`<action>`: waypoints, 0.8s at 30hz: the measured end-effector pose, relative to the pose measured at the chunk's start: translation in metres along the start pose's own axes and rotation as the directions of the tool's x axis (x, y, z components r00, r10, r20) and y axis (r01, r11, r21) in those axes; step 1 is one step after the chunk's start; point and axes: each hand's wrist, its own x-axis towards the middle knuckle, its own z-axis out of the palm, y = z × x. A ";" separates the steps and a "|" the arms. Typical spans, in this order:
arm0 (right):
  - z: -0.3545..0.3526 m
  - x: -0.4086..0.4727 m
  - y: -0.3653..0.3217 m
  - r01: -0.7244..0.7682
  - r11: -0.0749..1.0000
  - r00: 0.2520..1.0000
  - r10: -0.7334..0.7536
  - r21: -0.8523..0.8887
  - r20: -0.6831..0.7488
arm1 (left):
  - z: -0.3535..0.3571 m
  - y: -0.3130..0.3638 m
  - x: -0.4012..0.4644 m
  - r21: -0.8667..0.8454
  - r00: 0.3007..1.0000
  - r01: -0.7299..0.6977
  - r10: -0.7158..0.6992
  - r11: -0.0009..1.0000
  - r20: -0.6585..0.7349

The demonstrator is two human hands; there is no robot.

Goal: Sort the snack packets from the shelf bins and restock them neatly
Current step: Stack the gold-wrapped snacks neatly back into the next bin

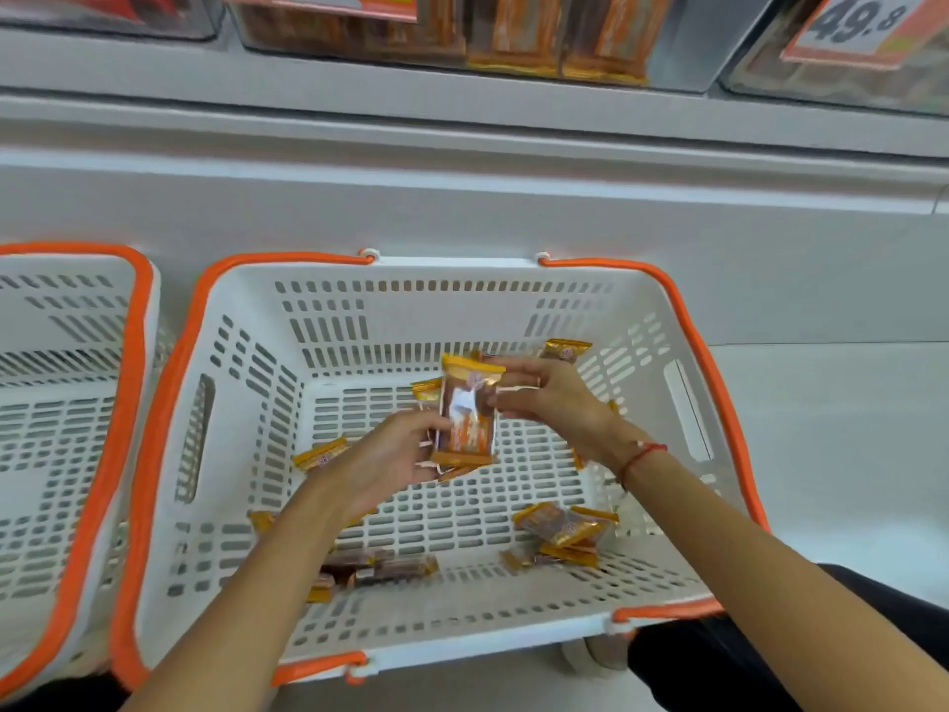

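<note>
While we hold both arms over the white basket with orange handles [683, 305], our left hand [390, 457] curls its fingers round the lower edge of an orange-and-brown snack packet [464, 413], and our right hand [552, 398] pinches that packet's upper right side between thumb and fingers; a red string bracelet [642, 457] sits on the right wrist. This packet stands upright above the middle of the basket floor, seemingly with others stacked behind it, though we cannot count them. Loose packets lie on the basket floor: a heap [565, 531] near the basket's front right corner, darker ones [380, 567] near its front left under our left forearm, one [319, 454] just beside our left wrist, and one [565, 349] against the basket's back wall. A second basket [128, 377] stands just beside the basket's left wall, and clear shelf bins [513, 38] with price tags [852, 23] sit above and beyond its back wall. We judge the step to be gathering matching packets into one stack. To do it well, we should square the edges, keep all faces turned one way, and grip lightly, since the slick wrappers may slide apart.
</note>
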 end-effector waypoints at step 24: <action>-0.028 -0.038 -0.070 0.074 0.552 0.908 0.306 -0.831 0.285 | 0.015 0.034 -0.016 0.245 0.951 -0.118 0.180 0.962 -0.250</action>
